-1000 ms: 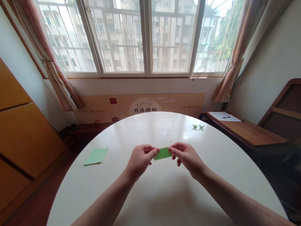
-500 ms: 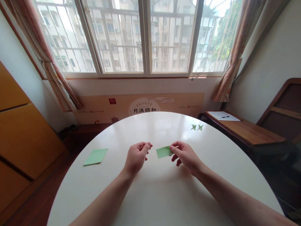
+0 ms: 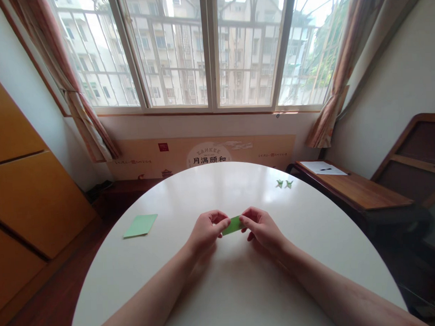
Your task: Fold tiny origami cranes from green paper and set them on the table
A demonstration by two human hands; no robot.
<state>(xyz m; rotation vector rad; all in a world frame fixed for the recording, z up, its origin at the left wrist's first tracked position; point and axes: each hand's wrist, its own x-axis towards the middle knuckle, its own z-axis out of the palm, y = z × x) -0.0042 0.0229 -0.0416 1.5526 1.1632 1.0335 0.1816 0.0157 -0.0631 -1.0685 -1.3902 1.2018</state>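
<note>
A small green sheet of paper (image 3: pixel 233 225) is stretched between my two hands over the middle of the round white table (image 3: pixel 229 295). My left hand (image 3: pixel 210 230) pinches its left end between thumb and fingers. At the other end, my right hand (image 3: pixel 259 225) grips it the same way, thumb on top. Both hands cover the paper's ends, so only its middle strip shows. To the left lies a stack of light green paper squares (image 3: pixel 140 225), apart from my hands.
Two small folded green paper figures (image 3: pixel 284 183) stand near the table's far right edge. Beyond it is a wooden side table (image 3: pixel 364 189) bearing a white sheet (image 3: pixel 323 168) and a pen. A printed banner (image 3: pixel 253 152) hangs below the window.
My left hand has moved right and taken hold of the paper's left end, which my right hand alone held before. The right hand has shifted slightly left.
</note>
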